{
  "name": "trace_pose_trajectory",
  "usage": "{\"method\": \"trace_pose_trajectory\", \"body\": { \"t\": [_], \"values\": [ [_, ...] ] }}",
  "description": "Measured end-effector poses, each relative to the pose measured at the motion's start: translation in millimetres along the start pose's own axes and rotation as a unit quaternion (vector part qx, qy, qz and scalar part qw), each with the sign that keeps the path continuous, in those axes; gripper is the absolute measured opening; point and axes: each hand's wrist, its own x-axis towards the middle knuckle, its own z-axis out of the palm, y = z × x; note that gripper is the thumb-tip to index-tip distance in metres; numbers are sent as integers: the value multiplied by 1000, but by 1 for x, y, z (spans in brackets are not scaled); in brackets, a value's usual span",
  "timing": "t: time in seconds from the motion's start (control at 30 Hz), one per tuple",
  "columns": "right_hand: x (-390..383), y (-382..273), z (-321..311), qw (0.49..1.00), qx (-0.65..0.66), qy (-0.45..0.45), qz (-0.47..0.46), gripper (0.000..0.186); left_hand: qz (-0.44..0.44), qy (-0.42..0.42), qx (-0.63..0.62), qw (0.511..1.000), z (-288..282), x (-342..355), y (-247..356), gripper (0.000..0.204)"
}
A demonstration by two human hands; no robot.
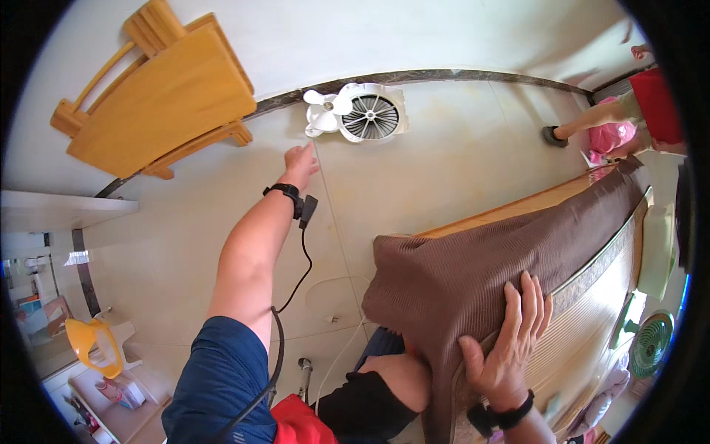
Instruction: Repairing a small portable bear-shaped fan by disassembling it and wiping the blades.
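Observation:
My left hand (pixel 299 165) reaches forward over the floor, its fingers partly stretched and holding nothing that I can see. Just beyond its fingertips lies a white three-bladed fan propeller (pixel 328 109). Beside that is a white fan housing (pixel 402 118) with a round, dark radial grille, near the wall. My right hand (pixel 515 337) is open, fingers spread, lying flat on a brown ribbed cover (pixel 451 274) draped over the corner of a bed. Both wrists wear black straps, and a black cable (pixel 306 255) hangs from the left one.
A folded wooden table (pixel 170 96) leans on the wall at left. A thin white cord (pixel 347 340) with a plug crosses the floor near my knee. A yellow-and-white seat (pixel 95 348) stands at lower left, a green fan (pixel 651 344) at right. Another person (pixel 603 118) is at far right.

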Motion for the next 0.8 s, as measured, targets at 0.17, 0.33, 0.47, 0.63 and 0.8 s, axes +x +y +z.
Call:
{"method": "trace_pose_trajectory", "body": {
  "t": [0.17, 0.33, 0.47, 0.63, 0.8],
  "values": [
    [3, 0, -1, 999, -18, -34, -1, 96, -17, 34, -144, 989, 13, 58, 9, 70],
    [5, -2, 0, 999, -12, -33, -3, 94, -60, 12, -193, 979, 21, 71, 18, 60],
    [4, 1, 2, 999, -4, -17, -27, 95, -71, 27, -199, 977, 25, 72, 23, 48],
    [6, -3, -3, 1000, 1, -18, -11, 94, -42, -13, -240, 970, 18, 51, 11, 39],
    [1, 2, 5, 1000, 16, -3, 1, 93, 18, -53, -211, 976, -11, -12, -5, 32]
  ]
}}
